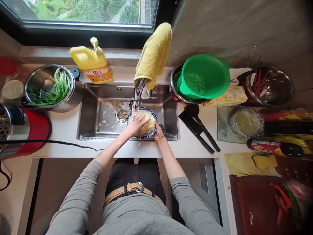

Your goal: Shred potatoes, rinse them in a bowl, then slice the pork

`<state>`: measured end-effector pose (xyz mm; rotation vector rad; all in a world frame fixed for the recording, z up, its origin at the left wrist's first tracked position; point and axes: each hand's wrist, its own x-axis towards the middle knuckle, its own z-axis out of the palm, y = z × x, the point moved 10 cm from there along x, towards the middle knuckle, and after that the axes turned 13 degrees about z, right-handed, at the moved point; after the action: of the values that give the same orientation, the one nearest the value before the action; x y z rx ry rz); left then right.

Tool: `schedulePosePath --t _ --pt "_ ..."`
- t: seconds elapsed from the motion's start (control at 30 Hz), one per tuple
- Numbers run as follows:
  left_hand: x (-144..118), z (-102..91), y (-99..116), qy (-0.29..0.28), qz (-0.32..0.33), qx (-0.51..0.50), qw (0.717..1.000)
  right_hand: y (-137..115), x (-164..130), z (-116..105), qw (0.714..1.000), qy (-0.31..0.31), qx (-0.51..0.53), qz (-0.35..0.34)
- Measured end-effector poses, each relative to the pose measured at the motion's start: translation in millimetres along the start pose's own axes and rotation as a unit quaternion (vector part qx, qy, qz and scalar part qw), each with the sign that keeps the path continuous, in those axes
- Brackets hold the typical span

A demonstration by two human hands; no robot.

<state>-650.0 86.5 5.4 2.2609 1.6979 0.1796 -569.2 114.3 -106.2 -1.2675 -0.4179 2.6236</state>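
Pale shreds (148,128) of some vegetable fill a blue-rimmed bowl (153,113) in the right half of the steel sink (94,107), close to its front edge and just below the tip of the tap (139,89), whose upper part is draped with a yellow cloth (154,54). The person's left hand (137,125) lies over the shreds, palm down and fingers spread, pressing on them rather than gripping the bowl. The right hand (158,130) is curled around the bowl's near right side, keeping hold of it by the rim and wall. From straight above, it is hard to say whether the bowl rests on the sink floor or is held a little over it. As for progress, the cutting looks done, since the shreds are fine and gathered in one heap, and the washing appears to be in hand. They have not yet left the bowl. A green colander (204,76) sits on the counter right of the sink, with no pale shreds visible in it. Scraps (105,123) lie on the sink floor left of the bowl, yet to be cleared. Farther right, red chillies (283,195) lie on a chopping board (244,202), apparently whole, though that edge is blurred.
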Motion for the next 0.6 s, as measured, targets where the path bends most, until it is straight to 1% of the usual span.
schedulePosePath --t 0.07,0.1,0.23,0.3,0.37,0.4,0.43,0.47,0.53,0.6 --pt "1.5 -6.9 -0.9 0.031 0.027 -0.004 0.999 -1.5 1.6 4.7 1.000 -0.010 -0.004 -0.007" --pt "3.3 -7.4 -0.3 0.037 0.042 -0.005 0.998 -2.3 2.3 6.1 1.000 -0.012 -0.003 -0.011" --pt "12.5 1.9 0.2 0.031 0.080 -0.019 0.996 -1.2 6.2 5.3 1.000 -0.006 0.006 -0.003" --pt "15.9 1.5 -1.5 0.047 0.087 -0.065 0.993 -1.6 6.8 3.2 1.000 -0.004 0.004 -0.001" --pt "18.1 -5.6 -7.6 0.087 0.082 -0.157 0.980 -3.0 6.0 1.1 1.000 -0.004 -0.005 -0.002" --pt "18.8 -10.8 -14.4 0.118 0.067 -0.218 0.966 -3.6 5.2 -0.2 1.000 -0.004 -0.009 -0.001" --pt "19.2 -15.6 -23.6 0.153 0.045 -0.287 0.945 -4.0 4.4 -2.1 1.000 -0.001 -0.013 0.001" --pt "19.3 -19.3 -34.4 0.191 0.019 -0.357 0.914 -4.3 3.6 -4.8 1.000 0.005 -0.014 0.003" --pt "19.4 -20.8 -56.3 0.256 -0.032 -0.485 0.835 -5.5 2.0 -11.5 1.000 0.023 -0.011 0.003" --pt "21.2 -16.8 -72.2 0.293 -0.066 -0.573 0.762 -6.8 0.9 -17.1 0.999 0.037 -0.008 0.001"
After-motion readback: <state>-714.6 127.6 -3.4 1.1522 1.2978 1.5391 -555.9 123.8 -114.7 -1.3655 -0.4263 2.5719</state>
